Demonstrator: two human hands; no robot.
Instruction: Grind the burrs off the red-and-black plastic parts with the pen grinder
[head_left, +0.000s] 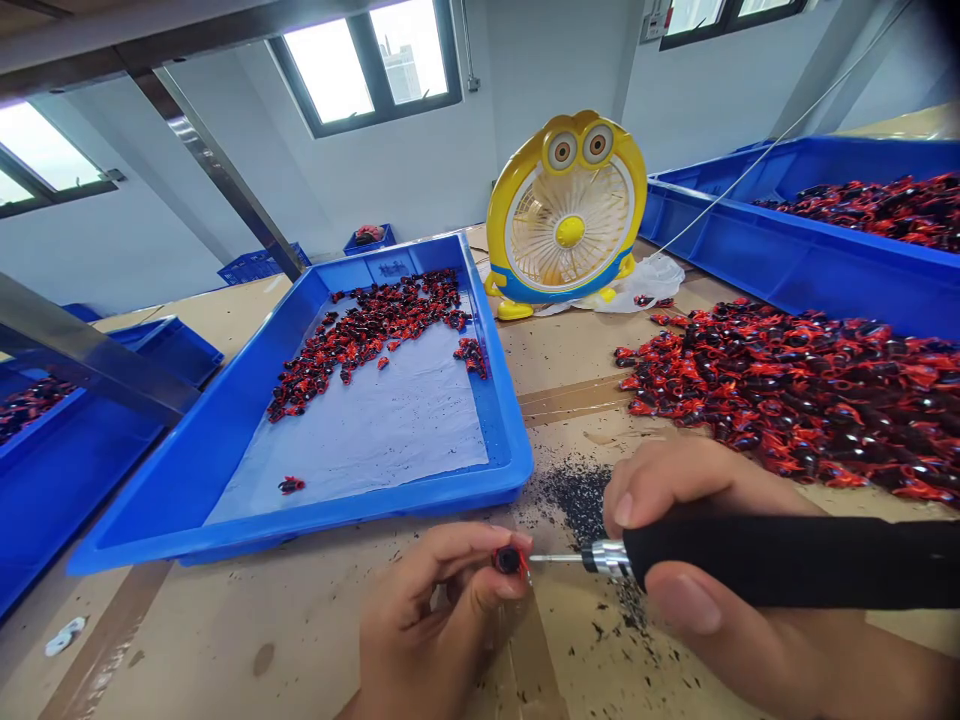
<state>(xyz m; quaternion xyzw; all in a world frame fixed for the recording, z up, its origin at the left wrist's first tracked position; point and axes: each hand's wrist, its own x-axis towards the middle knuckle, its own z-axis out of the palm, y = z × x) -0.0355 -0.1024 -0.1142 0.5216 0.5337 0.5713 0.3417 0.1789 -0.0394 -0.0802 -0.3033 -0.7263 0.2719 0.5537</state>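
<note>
Between thumb and fingertips, my left hand (431, 610) pinches a small red-and-black part (508, 560) with a dark round end. My right hand (697, 500) is wrapped round a black electric screwdriver (772, 562) lying level, its silver chuck pointing left. The thin bit (555, 559) reaches the right side of the small part; whether it touches is hard to tell. Just beyond both hands is a blue tray (517, 450), where similar parts (360, 335) lie on a white sheet. A large heap of such parts (795, 390) spreads beyond my right hand.
Black shavings (581, 500) are scattered on the tabletop under the screwdriver. A yellow fan (570, 225) stands behind the tray on the right. Another blue bin (750, 245) is at the far right, and one (97, 440) at the left. A metal post (217, 180) slants across the left.
</note>
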